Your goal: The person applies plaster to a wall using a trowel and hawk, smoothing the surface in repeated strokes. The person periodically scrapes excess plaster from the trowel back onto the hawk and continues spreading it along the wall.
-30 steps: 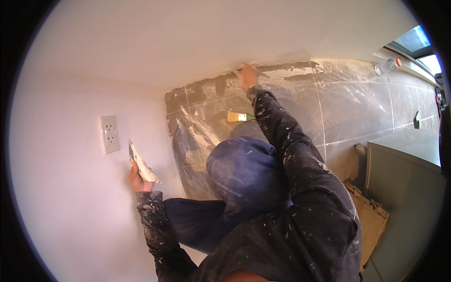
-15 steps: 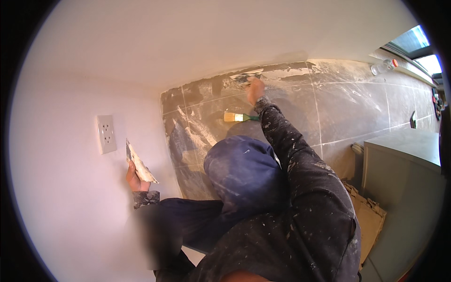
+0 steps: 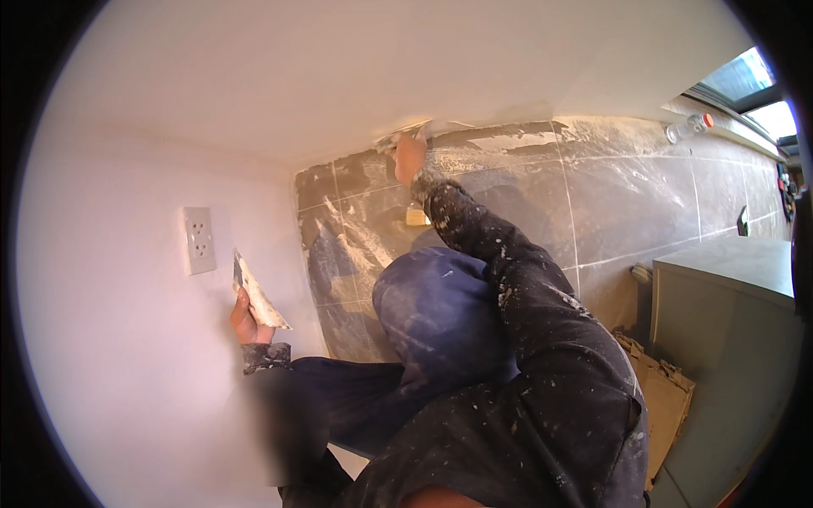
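My left hand [image 3: 251, 318] is closed around a putty knife [image 3: 261, 296] whose wide blade carries white filler. It is held near the left wall, just right of and below a white wall outlet [image 3: 199, 240]. My right hand [image 3: 411, 157] reaches forward and grips a second putty knife [image 3: 395, 138], its blade partly hidden by my fingers. That blade lies at the joint where the white wall [image 3: 339, 93] meets the tiled floor [image 3: 627, 207]. A paintbrush [image 3: 417, 217] rests on the tiles below my right wrist; my sleeve covers its handle.
White smears mark the grey tiles. Over my knee stretches dark blue cloth [image 3: 440, 296]. On the right stand a grey cabinet [image 3: 728, 271] and a torn cardboard piece [image 3: 665, 398]. A clear bottle with an orange cap [image 3: 690, 128] lies by the far wall, near a window [image 3: 745, 80].
My right hand has slid left along the wall's base with its putty knife, and the forearm now covers the paintbrush's handle. My left hand has stayed nearly in place.
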A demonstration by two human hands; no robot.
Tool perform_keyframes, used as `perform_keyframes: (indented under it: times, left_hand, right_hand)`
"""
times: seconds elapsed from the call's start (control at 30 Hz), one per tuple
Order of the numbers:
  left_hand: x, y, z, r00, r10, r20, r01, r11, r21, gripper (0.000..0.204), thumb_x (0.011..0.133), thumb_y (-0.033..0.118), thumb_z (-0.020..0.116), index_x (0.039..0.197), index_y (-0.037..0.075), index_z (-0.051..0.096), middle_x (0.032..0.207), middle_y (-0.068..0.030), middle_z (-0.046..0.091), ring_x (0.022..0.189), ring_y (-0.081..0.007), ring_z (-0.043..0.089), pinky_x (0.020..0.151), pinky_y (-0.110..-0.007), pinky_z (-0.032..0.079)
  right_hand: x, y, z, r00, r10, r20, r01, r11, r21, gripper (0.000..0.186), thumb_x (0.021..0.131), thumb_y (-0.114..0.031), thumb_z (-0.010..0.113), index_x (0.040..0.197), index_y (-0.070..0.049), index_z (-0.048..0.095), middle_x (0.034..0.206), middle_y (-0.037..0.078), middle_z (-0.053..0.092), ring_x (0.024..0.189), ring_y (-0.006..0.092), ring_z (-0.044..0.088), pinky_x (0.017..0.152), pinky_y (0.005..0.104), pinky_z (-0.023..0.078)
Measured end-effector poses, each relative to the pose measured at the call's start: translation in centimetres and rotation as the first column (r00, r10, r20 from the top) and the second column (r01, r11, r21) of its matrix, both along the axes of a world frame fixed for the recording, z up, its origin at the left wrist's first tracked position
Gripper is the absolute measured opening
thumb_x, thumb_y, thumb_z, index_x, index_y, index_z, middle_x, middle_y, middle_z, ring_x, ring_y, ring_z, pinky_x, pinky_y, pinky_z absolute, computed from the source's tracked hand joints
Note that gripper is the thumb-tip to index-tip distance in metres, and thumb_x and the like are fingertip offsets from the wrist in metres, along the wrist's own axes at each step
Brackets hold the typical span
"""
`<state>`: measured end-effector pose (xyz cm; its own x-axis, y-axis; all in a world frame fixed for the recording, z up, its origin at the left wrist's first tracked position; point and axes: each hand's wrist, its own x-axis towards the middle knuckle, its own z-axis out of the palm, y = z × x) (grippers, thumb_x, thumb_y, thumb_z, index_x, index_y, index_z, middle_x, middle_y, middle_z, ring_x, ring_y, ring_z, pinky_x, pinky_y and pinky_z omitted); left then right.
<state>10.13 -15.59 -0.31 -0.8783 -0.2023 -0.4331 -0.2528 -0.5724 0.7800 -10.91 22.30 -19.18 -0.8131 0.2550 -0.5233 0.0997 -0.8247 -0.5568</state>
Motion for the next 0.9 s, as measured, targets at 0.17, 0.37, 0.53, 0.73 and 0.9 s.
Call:
perform_keyframes:
  times: [0.17, 0.37, 0.53, 0.73, 0.9]
  left_hand:
    - [0.2, -0.1, 0.0, 1.000, 0.024, -0.006, -0.024, 0.999, 0.026, 0.025, 0.093, 0.025, 0.062, 0.111, 0.008, 0.058, 0.084, -0.0081, 0.065, 0.064, -0.0206, 0.064, 0.054, -0.035, 0.055]
    - [-0.1, 1.3, 1.1, 0.999, -0.043, -0.012, 0.044, 0.997, 0.056, 0.029, 0.093, 0.024, 0.062, 0.115, 0.006, 0.057, 0.090, -0.0073, 0.066, 0.073, -0.0195, 0.065, 0.064, -0.033, 0.056]
    - [-0.3, 1.7, 1.6, 0.993, -0.109, -0.036, 0.112, 0.990, 0.091, 0.034, 0.092, 0.023, 0.064, 0.119, 0.004, 0.055, 0.096, -0.0076, 0.067, 0.080, -0.0185, 0.066, 0.071, -0.032, 0.056]
    - [0.1, 0.0, 0.7, 0.978, -0.195, -0.080, 0.205, 0.966, 0.156, 0.042, 0.090, 0.019, 0.066, 0.126, 0.003, 0.052, 0.109, -0.0083, 0.065, 0.096, -0.0203, 0.064, 0.085, -0.035, 0.053]
    - [0.8, -1.4, 0.1, 0.982, -0.177, -0.067, 0.185, 0.971, 0.149, 0.042, 0.090, 0.020, 0.066, 0.125, 0.003, 0.052, 0.108, -0.0087, 0.065, 0.095, -0.0209, 0.064, 0.086, -0.036, 0.053]
  right_hand:
    - [3.4, 3.9, -6.4, 0.986, 0.092, -0.141, 0.012, 0.797, 0.603, 0.031, 0.080, -0.008, 0.065, 0.111, -0.001, 0.063, 0.098, 0.013, 0.064, 0.078, 0.0289, 0.063, 0.074, 0.0385, 0.052]
    - [4.1, 13.9, -9.5, 0.994, 0.110, 0.017, -0.033, 0.152, 0.988, 0.038, 0.075, -0.024, 0.075, 0.102, 0.001, 0.066, 0.104, 0.022, 0.065, 0.099, 0.0377, 0.061, 0.087, 0.0419, 0.048]
    - [2.4, 10.5, -1.7, 0.968, 0.189, 0.164, -0.085, -0.367, 0.926, 0.036, 0.079, -0.023, 0.072, 0.105, 0.001, 0.065, 0.103, 0.022, 0.065, 0.095, 0.0378, 0.062, 0.086, 0.0459, 0.048]
    - [6.0, -0.5, 1.8, 0.965, 0.262, -0.012, -0.262, 0.965, 0.006, 0.023, 0.085, -0.006, 0.060, 0.107, 0.000, 0.061, 0.097, 0.014, 0.064, 0.091, 0.0264, 0.063, 0.079, 0.0380, 0.052]
    - [5.0, 0.5, -2.4, 0.969, 0.225, 0.101, -0.227, 0.974, 0.006, 0.023, 0.088, -0.006, 0.056, 0.107, 0.007, 0.056, 0.100, 0.012, 0.063, 0.093, 0.0254, 0.063, 0.078, 0.0341, 0.053]
